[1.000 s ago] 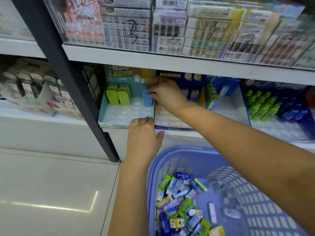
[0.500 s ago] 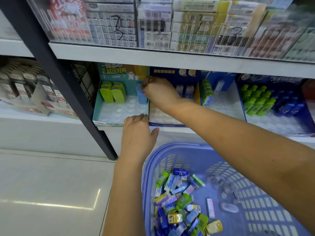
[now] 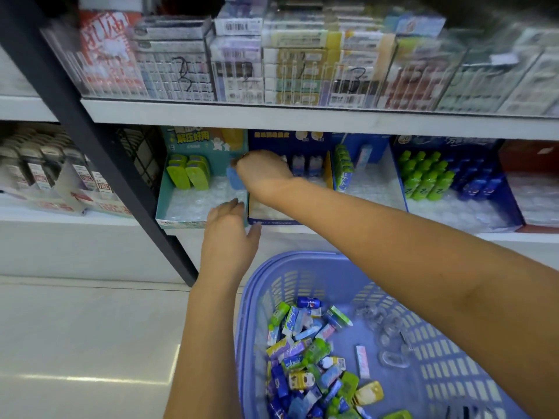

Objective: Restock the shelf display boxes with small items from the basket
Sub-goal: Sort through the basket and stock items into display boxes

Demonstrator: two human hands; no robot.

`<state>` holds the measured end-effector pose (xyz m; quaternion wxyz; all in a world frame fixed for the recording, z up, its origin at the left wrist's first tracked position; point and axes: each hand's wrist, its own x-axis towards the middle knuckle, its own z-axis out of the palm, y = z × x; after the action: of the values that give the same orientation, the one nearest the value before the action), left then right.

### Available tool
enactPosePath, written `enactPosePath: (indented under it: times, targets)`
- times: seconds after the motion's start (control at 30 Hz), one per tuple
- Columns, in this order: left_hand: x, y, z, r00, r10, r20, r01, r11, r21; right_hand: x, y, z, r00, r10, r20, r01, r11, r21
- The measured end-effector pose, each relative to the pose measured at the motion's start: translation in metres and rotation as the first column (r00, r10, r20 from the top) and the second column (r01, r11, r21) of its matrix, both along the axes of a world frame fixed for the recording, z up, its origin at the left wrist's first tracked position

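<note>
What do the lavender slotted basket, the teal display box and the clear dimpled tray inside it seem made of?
Lavender slotted basket: moulded plastic, smooth semi-gloss, given its even slots and rolled rim. Teal display box: likely printed cardboard, matte, with thin folded walls. Clear dimpled tray: probably thin formed plastic, glossy and see-through.

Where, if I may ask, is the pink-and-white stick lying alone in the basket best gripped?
Probably pinch the pink-and-white stick across its two long edges, near the middle, coming straight down from above: it lies flat on the basket floor, apart from the pile, both sides free.
</note>
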<state>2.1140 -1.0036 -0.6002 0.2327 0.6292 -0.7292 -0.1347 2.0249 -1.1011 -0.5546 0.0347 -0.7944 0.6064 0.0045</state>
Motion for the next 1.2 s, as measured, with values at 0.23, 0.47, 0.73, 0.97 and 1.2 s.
enactPosePath:
  times: [0.23,0.47,0.73,0.97,1.2]
  targets:
    - [-0.040,0.025,-0.004,0.981,-0.085,-0.173,0.100,0.992,0.082,-0.095,0.103,-0.054,0.877,-0.014,0.481,0.062,0.994,-0.085]
    - [-0.094,0.065,-0.127,0.913,-0.373,0.163,0.153,0.685,0.713,-0.160,0.194,-0.168,0.890,-0.155,0.429,0.014,0.950,0.313]
    - [-0.090,0.072,-0.177,0.981,0.154,0.121,-0.195,0.833,0.518,-0.121,0.207,-0.239,0.942,0.052,0.333,-0.227,0.829,0.511]
    - [-0.089,0.077,-0.199,0.973,0.187,0.134,-0.230,0.812,0.537,-0.126,0.209,-0.266,0.918,-0.151,0.367,-0.096,0.813,0.574]
    - [-0.088,0.086,-0.204,0.975,0.155,0.156,-0.211,0.862,0.460,-0.171,0.186,-0.248,0.428,-0.703,0.568,0.025,0.637,0.770]
